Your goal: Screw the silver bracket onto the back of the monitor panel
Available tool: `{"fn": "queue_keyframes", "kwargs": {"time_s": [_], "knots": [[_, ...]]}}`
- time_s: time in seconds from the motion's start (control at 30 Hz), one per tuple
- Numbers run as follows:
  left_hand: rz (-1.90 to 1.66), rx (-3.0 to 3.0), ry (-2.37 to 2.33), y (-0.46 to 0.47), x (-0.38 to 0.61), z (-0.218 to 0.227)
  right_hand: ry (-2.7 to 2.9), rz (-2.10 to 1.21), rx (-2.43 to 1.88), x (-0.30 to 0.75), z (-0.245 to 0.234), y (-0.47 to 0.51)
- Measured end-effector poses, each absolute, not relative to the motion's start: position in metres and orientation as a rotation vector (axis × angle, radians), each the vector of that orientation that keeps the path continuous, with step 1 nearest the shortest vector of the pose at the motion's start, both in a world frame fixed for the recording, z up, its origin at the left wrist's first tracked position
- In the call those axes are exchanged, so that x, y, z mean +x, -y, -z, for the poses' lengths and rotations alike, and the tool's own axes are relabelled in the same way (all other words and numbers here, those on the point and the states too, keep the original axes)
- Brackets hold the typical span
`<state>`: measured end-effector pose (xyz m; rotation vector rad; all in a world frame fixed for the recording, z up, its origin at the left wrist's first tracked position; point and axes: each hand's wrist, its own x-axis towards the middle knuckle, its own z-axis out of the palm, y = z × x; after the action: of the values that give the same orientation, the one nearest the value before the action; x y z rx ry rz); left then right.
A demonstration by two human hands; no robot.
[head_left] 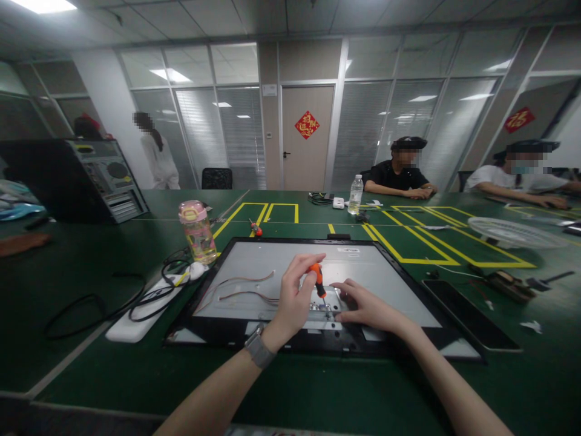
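My left hand (pixel 296 289), with a watch on its wrist, is closed around the orange and black handle of a screwdriver (pixel 318 280). The shaft points down at a small metal bracket (pixel 323 307) on the back of a flat display panel (pixel 385 284). My right hand (pixel 363 306) rests beside the bracket, thumb and fingers apart on either side of its right end; whether the fingertips touch it I cannot tell. The panel lies flat, grey with a black frame. Thin wires (pixel 247 295) run over its left part, partly hidden behind my left hand.
Left of the panel are a white power strip (pixel 145 309) with black cables and a drink bottle (pixel 198 233). A phone-like black slab (pixel 469 315) lies at right. Beyond stand a red-handled tool (pixel 256 229), a water bottle (pixel 356 195) and a computer case (pixel 100 178). Two people sit across the table.
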<state>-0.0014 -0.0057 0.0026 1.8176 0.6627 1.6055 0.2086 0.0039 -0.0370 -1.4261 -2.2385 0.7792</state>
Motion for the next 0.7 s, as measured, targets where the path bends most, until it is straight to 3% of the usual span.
{"fn": "queue_keyframes", "kwargs": {"time_s": [0.7], "knots": [[-1.644,1.802,-0.772,0.0028,-0.0015,-0.0048,2.229,-0.787,-1.431,0.2073,0.0337,-0.0027]]}}
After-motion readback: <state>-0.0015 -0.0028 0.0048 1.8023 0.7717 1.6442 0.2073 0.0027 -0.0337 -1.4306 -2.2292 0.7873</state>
